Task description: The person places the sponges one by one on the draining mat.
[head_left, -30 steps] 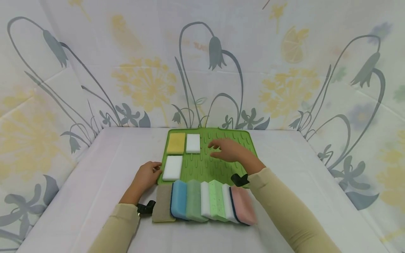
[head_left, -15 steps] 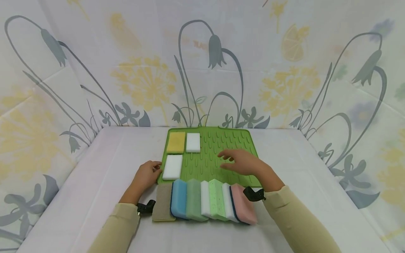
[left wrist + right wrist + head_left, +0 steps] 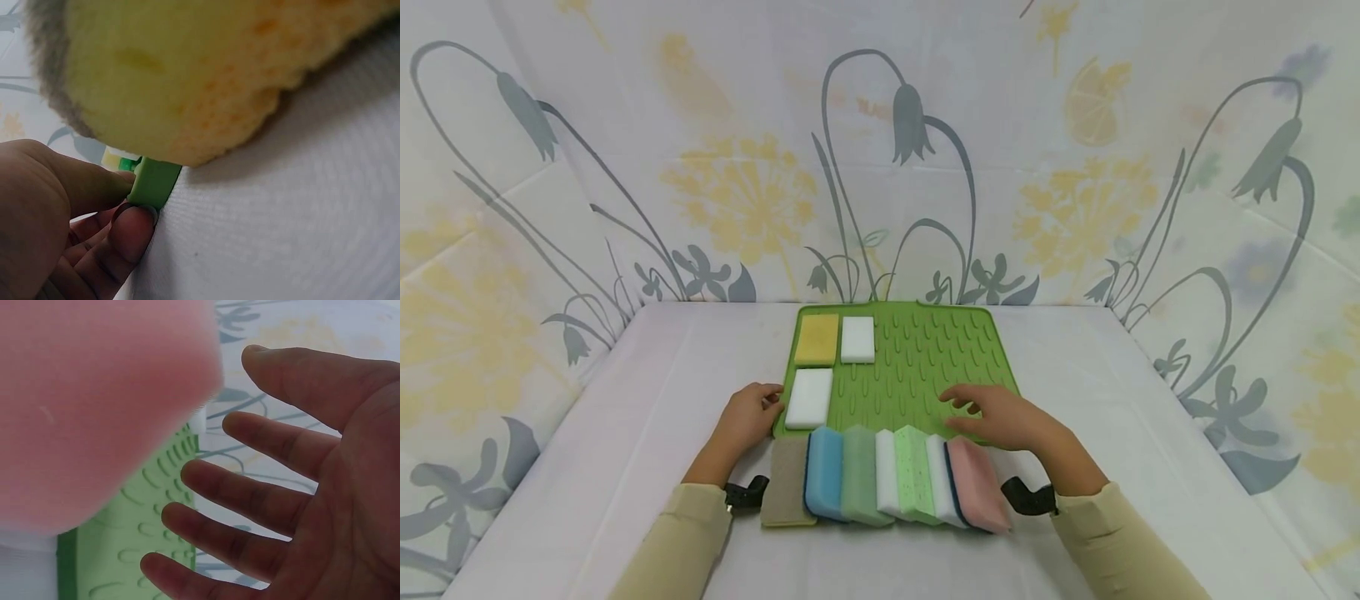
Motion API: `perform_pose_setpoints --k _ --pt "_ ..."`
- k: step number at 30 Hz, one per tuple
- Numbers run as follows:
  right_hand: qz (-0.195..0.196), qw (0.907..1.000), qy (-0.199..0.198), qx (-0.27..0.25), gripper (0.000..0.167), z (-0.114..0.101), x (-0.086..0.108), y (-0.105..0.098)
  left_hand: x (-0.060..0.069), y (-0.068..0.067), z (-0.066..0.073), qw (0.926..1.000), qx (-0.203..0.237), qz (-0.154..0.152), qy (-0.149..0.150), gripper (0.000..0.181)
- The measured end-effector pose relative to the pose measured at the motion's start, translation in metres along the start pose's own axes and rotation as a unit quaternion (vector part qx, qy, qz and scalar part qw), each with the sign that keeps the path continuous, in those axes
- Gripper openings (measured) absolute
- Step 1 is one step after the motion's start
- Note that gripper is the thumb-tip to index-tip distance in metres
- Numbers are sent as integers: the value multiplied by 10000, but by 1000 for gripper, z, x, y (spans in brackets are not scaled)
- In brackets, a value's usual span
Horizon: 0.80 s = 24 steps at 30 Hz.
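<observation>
A green ridged mat (image 3: pixel 910 392) lies on the white table. My left hand (image 3: pixel 748 417) pinches its left edge between thumb and forefinger, which the left wrist view shows close up at the mat's side (image 3: pixel 155 182). Over the mat's front right part hovers my right hand (image 3: pixel 1000 415), fingers spread and holding nothing. On the mat sit a yellow sponge (image 3: pixel 817 339), a white sponge (image 3: pixel 857 340) beside it and another white sponge (image 3: pixel 809 398) nearer me. The pink sponge (image 3: pixel 977 483) is closest to my right hand and looms large in the right wrist view.
A leaning row of sponges stands before the mat: grey (image 3: pixel 787 482), blue (image 3: pixel 825 475), sage green (image 3: pixel 863 477), white (image 3: pixel 887 472), speckled light green (image 3: pixel 914 475) and white (image 3: pixel 943 479). A flower-printed cloth (image 3: pixel 910 208) hangs behind and along the sides.
My right hand has moved back toward me and to the right, from the mat's middle to its front right. The left hand and the sponges stay put.
</observation>
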State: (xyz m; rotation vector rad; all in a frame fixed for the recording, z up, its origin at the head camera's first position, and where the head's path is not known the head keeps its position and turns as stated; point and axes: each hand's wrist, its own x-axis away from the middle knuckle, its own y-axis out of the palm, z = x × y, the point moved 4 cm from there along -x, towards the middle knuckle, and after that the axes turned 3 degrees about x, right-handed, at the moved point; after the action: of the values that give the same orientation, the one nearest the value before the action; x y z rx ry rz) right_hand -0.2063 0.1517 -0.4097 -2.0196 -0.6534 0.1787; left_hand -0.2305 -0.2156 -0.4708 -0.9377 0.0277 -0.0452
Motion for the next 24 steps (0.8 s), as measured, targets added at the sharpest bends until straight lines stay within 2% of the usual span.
perform_pose_setpoints --k 5,15,21,24 --pt "23 9999 132 -13 46 5 12 5 2 0 3 9999 21 53 120 35" --pt "181 9992 343 -110 49 6 33 11 -2 2 -3 10000 13 -24 41 38" --pt "581 9978 320 4 52 0 43 11 -1 0 0 10000 -14 -27 -6 38" --pt "816 9960 361 59 44 -3 47 10 -1 -1 -1 10000 -4 -31 -22 38"
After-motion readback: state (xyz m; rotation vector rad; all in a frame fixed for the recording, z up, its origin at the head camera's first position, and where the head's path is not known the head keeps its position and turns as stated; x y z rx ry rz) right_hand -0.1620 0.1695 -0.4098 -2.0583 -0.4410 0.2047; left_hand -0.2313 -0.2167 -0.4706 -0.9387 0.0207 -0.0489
